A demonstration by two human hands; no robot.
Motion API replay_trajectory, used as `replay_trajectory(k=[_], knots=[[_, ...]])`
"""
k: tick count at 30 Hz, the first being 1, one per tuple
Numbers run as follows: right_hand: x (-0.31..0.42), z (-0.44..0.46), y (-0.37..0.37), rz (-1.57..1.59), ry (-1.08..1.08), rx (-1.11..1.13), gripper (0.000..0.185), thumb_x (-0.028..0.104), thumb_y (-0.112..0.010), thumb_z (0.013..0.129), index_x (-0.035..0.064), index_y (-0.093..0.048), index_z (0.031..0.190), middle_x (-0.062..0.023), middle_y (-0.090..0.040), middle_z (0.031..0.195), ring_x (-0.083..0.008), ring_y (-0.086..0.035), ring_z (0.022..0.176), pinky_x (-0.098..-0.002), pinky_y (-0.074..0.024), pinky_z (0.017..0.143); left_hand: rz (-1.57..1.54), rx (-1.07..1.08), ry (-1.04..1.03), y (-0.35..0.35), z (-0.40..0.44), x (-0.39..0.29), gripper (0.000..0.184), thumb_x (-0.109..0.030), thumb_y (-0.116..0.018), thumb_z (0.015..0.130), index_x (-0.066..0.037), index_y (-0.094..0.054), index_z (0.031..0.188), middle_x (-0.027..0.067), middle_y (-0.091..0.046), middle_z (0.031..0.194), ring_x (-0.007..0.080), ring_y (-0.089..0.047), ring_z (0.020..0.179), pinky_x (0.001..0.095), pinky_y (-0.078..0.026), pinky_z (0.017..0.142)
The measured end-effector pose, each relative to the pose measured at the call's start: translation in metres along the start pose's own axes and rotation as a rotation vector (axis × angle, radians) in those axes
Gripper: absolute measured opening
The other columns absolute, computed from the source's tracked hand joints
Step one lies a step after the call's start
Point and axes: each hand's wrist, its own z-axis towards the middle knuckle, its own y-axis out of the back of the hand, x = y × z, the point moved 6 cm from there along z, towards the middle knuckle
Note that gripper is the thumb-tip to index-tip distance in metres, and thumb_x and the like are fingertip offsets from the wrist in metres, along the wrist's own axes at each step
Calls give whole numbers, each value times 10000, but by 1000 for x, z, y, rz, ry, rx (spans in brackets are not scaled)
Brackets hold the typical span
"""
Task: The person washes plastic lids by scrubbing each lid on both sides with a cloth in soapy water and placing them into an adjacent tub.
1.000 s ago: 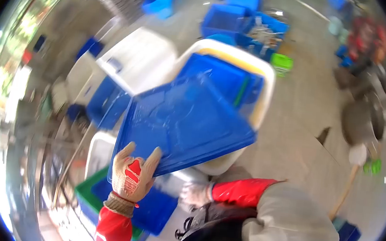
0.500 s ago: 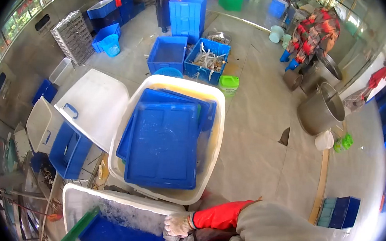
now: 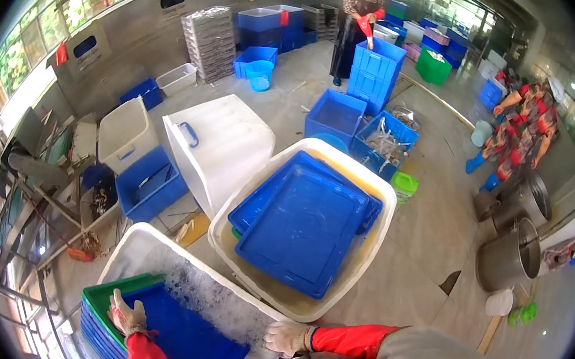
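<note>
A white tub [image 3: 130, 244] of foamy water stands at the bottom, a flat blue tray [image 3: 196, 333] lying in it. At its left side is a green tray [image 3: 95, 294], with the edges of several blue trays stacked below. My left hand [image 3: 128, 313], in a light glove and red sleeve, is over the green tray's inner edge with fingers apart. Whether it touches the tray I cannot tell. My gloved right hand [image 3: 286, 337] is curled over the tub's near right rim. Beyond it, a second white tub [image 3: 384, 220] holds stacked blue lids [image 3: 303, 229] in cloudy water.
A tilted white lid [image 3: 225, 139], a blue crate [image 3: 151, 191] and scrap metal [image 3: 31, 186] lie left. Ahead are blue crates [image 3: 335, 118]. One person [image 3: 362, 14] stands behind stacked crates; another [image 3: 528, 123] bends near large metal pots [image 3: 508, 259] at right.
The view has swung left and up. My left hand has come into view by the green tray. My right hand stays on the tub rim.
</note>
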Motion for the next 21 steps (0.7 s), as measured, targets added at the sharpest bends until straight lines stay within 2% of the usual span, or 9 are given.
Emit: replay_trajectory(k=[3,5,7,10,13,15,18,20,21], knots=[[-1,4,1,13,-37,69,362,373,-755,623,113,-639,847,-45,-617,887,-241,-611,916,-383,-488,850,14,-98,49,10,-39,-17,771,-233,-693,797,10,-454,1489,295,-493,1490,420,-480,1378,543,-274,1203],[4,3,2,55,-70,146,381,352,-759,618,97,-641,874,-62,-612,910,-249,-612,945,-385,-498,868,-495,-224,167,25,-66,-12,811,-262,-687,824,35,-407,1524,292,-453,1532,422,-472,1388,485,-311,1196],[3,6,16,32,-68,98,297,359,-720,619,107,-664,767,-49,-651,821,-254,-642,860,-379,-504,819,-534,-163,282,34,-100,-19,848,-279,-691,838,45,-363,1550,280,-442,1548,393,-472,1396,421,-337,1182],[1,18,24,76,-167,407,315,346,-696,613,59,-706,743,-143,-710,795,-337,-704,771,-457,-547,689,-857,-91,411,62,-160,-45,751,-192,-686,892,66,-385,1530,193,-560,1392,266,-576,1169,375,-452,1023],[-7,41,20,563,-144,-30,272,322,-713,763,53,-686,787,-187,-690,816,-380,-658,733,-500,-507,656,-1172,25,661,59,-211,-39,654,-192,-685,940,70,-440,1486,77,-624,1180,165,-583,976,311,-493,872],[10,84,69,802,-202,74,179,176,-617,789,48,-674,901,-204,-659,778,-418,-629,730,-480,-504,680,-1183,110,539,40,-219,-36,507,-181,-616,990,65,-502,1418,79,-643,1155,161,-582,956,320,-498,871],[42,139,73,906,-80,-34,467,133,-650,789,32,-619,1243,-217,-665,1012,-430,-639,962,-477,-512,834,-1136,-67,700,22,-211,-32,464,-163,-567,1007,65,-520,1408,101,-657,1184,178,-602,1023,324,-492,933],[60,164,54,923,-57,-156,584,124,-694,786,19,-565,1346,-224,-653,1088,-429,-626,1016,-474,-506,891,-1606,-105,839,-10,-222,-15,496,-216,-551,1041,44,-489,1458,140,-595,1331,240,-581,1174,380,-471,1027],[68,171,36,900,-59,-213,635,121,-716,781,14,-539,1382,-226,-648,1101,-423,-626,1027,-470,-505,909,-1904,-50,686,-18,-224,-10,492,-226,-503,1065,37,-469,1479,149,-567,1394,251,-560,1235,385,-452,1068]])
